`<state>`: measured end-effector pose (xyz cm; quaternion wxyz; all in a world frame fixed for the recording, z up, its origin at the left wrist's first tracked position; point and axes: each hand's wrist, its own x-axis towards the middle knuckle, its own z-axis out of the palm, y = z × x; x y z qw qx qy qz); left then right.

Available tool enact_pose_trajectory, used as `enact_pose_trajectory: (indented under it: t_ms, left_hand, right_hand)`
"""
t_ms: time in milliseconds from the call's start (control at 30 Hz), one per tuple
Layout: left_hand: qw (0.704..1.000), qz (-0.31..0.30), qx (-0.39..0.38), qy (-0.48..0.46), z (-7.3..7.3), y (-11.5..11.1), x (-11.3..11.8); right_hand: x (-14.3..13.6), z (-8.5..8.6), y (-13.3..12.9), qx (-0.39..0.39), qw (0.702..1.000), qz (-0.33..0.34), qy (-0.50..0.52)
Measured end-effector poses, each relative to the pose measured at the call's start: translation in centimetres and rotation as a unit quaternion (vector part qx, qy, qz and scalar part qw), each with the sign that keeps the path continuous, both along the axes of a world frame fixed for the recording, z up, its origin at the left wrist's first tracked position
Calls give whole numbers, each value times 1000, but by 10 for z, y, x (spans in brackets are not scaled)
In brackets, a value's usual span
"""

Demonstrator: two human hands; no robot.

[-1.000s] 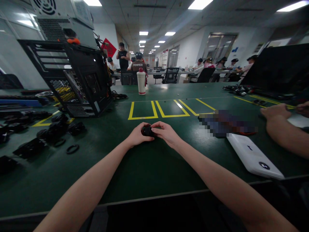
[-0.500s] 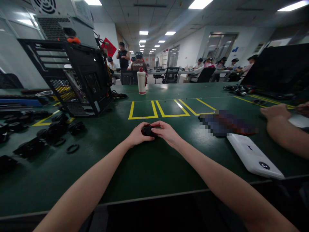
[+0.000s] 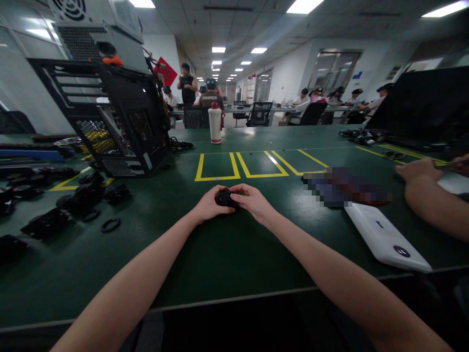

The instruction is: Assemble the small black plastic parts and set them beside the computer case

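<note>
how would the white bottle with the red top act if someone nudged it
The white bottle would probably tip if pushed near its red top, since it stands tall and narrow. Its body looks round, so it may roll once down. Its weight I can't judge: the inside is hidden.

At centre, the left hand (image 3: 209, 205) and right hand (image 3: 253, 202) partly hide a small black part (image 3: 224, 197). Pixelation obscures a patch (image 3: 344, 187) right of centre. The right edge crops a co-worker's arm (image 3: 436, 205); the top edge, upper left, a grey metal box (image 3: 95, 12).
</note>
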<state>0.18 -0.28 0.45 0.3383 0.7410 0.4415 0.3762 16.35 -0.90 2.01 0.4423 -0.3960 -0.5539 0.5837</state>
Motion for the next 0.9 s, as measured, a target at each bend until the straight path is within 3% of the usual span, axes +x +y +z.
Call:
enact_pose_trajectory:
  t_ms: [233, 500, 900]
  left_hand:
    - [1000, -1, 0, 4, 0, 0, -1]
    - [1000, -5, -3, -10, -3, 2, -1]
    - [1000, 0, 0, -7, -4, 2, 0]
  right_hand:
    - [2, 7, -5, -35, 999, 18, -29]
    - [3, 0, 1, -8, 1000, 21, 5]
    - [2, 7, -4, -15, 999, 28, -6]
